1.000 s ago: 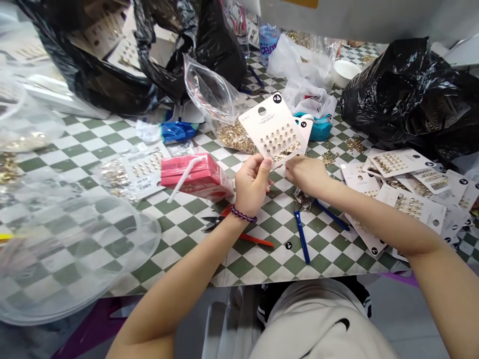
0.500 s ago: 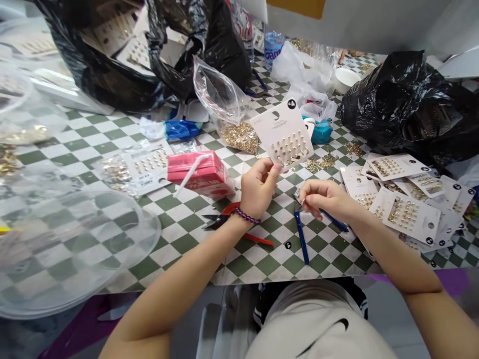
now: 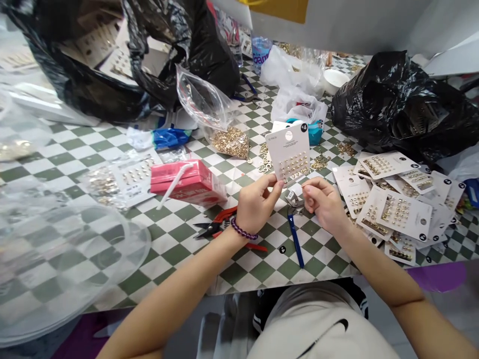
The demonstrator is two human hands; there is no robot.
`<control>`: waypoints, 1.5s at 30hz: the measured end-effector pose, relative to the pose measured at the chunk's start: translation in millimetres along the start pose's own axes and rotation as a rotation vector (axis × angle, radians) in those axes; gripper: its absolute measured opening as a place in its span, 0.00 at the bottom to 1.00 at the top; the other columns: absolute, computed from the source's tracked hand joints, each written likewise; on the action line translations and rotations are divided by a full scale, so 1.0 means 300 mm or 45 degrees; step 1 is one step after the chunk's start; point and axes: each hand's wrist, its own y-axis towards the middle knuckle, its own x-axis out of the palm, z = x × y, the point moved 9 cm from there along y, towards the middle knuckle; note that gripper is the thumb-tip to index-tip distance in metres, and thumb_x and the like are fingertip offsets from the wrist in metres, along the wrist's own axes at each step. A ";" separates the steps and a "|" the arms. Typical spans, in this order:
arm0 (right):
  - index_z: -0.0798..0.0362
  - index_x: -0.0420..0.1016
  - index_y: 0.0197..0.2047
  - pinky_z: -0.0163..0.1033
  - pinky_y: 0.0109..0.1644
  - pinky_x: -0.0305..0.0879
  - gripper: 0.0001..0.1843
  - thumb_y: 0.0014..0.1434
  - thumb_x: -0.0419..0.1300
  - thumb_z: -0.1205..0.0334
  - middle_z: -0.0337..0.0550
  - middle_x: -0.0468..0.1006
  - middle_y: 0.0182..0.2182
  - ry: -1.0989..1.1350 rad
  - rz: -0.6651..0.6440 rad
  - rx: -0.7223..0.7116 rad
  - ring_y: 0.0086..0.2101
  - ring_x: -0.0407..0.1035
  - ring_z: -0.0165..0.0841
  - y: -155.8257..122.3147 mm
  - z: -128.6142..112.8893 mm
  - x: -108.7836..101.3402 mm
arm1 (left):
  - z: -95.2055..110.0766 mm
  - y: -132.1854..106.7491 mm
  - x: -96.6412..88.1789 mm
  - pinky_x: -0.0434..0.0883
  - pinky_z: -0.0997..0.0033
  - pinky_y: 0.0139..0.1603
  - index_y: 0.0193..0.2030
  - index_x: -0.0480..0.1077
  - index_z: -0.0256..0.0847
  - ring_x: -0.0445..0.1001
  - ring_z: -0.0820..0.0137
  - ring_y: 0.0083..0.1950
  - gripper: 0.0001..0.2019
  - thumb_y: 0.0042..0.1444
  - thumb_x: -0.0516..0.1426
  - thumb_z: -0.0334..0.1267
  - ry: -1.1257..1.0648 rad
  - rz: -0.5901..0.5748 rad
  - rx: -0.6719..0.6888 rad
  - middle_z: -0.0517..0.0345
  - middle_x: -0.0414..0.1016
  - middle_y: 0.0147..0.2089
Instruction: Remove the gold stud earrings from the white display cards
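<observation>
right hand (image 3: 325,204) back beside earring card (image 3: 287,152)

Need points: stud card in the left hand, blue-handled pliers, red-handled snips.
Gold stud card (image 3: 288,147), head view, white backing above the stud rows.
Blue-handled pliers (image 3: 295,244), head view, blue handle.
Red-handled snips (image 3: 224,215), head view, red handle near the pivot.

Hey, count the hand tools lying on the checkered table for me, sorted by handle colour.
Red-handled snips: 1
Blue-handled pliers: 2
Total: 3
</observation>
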 end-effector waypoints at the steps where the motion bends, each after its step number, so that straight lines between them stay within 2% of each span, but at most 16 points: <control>1: 0.53 0.73 0.34 0.30 0.24 0.59 0.08 0.57 0.60 0.57 0.35 0.70 0.25 -0.227 0.011 -0.151 0.22 0.61 0.22 -0.008 -0.034 -0.002 | 0.002 -0.003 0.007 0.60 0.82 0.22 0.34 0.73 0.36 0.61 0.81 0.19 0.08 0.59 0.56 0.37 0.000 -0.022 -0.004 0.63 0.71 0.24; 3: 0.53 0.75 0.37 0.33 0.35 0.64 0.09 0.62 0.56 0.60 0.40 0.75 0.31 -0.681 0.035 -0.463 0.31 0.67 0.26 -0.037 -0.101 0.016 | 0.000 -0.012 0.023 0.59 0.82 0.20 0.34 0.74 0.36 0.60 0.81 0.18 0.08 0.59 0.56 0.37 -0.009 -0.071 -0.028 0.63 0.71 0.22; 5: 0.55 0.75 0.38 0.35 0.40 0.64 0.11 0.64 0.52 0.62 0.44 0.77 0.34 -0.988 0.065 -0.668 0.36 0.69 0.29 -0.065 -0.140 0.038 | 0.001 -0.019 0.036 0.60 0.82 0.20 0.34 0.74 0.37 0.61 0.81 0.18 0.09 0.59 0.55 0.38 -0.019 -0.109 -0.038 0.63 0.71 0.22; 11: 0.56 0.71 0.30 0.33 0.30 0.57 0.17 0.67 0.48 0.60 0.42 0.73 0.25 -1.341 0.191 -0.797 0.26 0.66 0.27 -0.086 -0.152 0.049 | 0.009 -0.031 0.054 0.61 0.82 0.20 0.34 0.74 0.37 0.62 0.80 0.17 0.08 0.59 0.56 0.38 -0.028 -0.165 -0.049 0.61 0.73 0.23; 16: 0.56 0.69 0.28 0.33 0.26 0.52 0.17 0.67 0.49 0.62 0.39 0.71 0.21 -1.518 0.267 -0.966 0.23 0.62 0.25 -0.107 -0.169 0.070 | 0.017 -0.038 0.068 0.60 0.82 0.19 0.33 0.74 0.37 0.61 0.80 0.17 0.08 0.58 0.56 0.37 -0.058 -0.206 -0.066 0.62 0.72 0.22; 19: 0.56 0.68 0.27 0.33 0.24 0.50 0.17 0.67 0.50 0.62 0.37 0.69 0.19 -1.617 0.295 -1.005 0.21 0.60 0.24 -0.112 -0.175 0.079 | 0.017 -0.039 0.069 0.60 0.83 0.19 0.34 0.74 0.37 0.62 0.80 0.17 0.08 0.58 0.56 0.37 -0.063 -0.210 -0.075 0.62 0.72 0.22; 27: 0.56 0.65 0.24 0.33 0.23 0.48 0.19 0.67 0.49 0.62 0.37 0.67 0.18 -1.695 0.362 -1.004 0.20 0.59 0.24 -0.116 -0.177 0.077 | 0.016 -0.041 0.074 0.58 0.83 0.19 0.34 0.74 0.36 0.61 0.81 0.17 0.08 0.58 0.56 0.38 -0.076 -0.224 -0.084 0.62 0.70 0.21; 36: 0.56 0.65 0.23 0.35 0.24 0.43 0.23 0.68 0.46 0.57 0.39 0.67 0.17 -1.762 0.232 -0.855 0.19 0.56 0.25 -0.090 -0.130 0.076 | -0.012 -0.053 0.098 0.57 0.81 0.19 0.32 0.75 0.37 0.61 0.79 0.18 0.11 0.58 0.56 0.41 -0.126 -0.301 -0.187 0.62 0.69 0.19; 41: 0.55 0.57 0.19 0.36 0.24 0.44 0.26 0.67 0.48 0.54 0.38 0.59 0.15 -1.532 0.220 -0.896 0.19 0.51 0.25 -0.104 -0.164 0.058 | -0.034 -0.051 0.089 0.60 0.80 0.20 0.36 0.73 0.37 0.63 0.78 0.19 0.12 0.60 0.54 0.43 -0.184 -0.275 -0.252 0.62 0.69 0.21; 43: 0.54 0.56 0.20 0.35 0.24 0.48 0.22 0.66 0.50 0.57 0.37 0.58 0.16 -1.335 0.272 -0.926 0.20 0.51 0.25 -0.116 -0.186 0.037 | -0.050 -0.050 0.089 0.63 0.80 0.20 0.38 0.72 0.37 0.65 0.77 0.20 0.13 0.60 0.54 0.46 -0.267 -0.271 -0.307 0.61 0.68 0.22; 45: 0.54 0.59 0.26 0.33 0.27 0.55 0.15 0.63 0.54 0.59 0.38 0.62 0.22 -1.110 0.408 -0.910 0.23 0.56 0.25 -0.122 -0.203 -0.010 | -0.064 -0.049 0.095 0.65 0.80 0.20 0.40 0.71 0.37 0.65 0.77 0.20 0.15 0.60 0.53 0.49 -0.385 -0.279 -0.361 0.61 0.67 0.23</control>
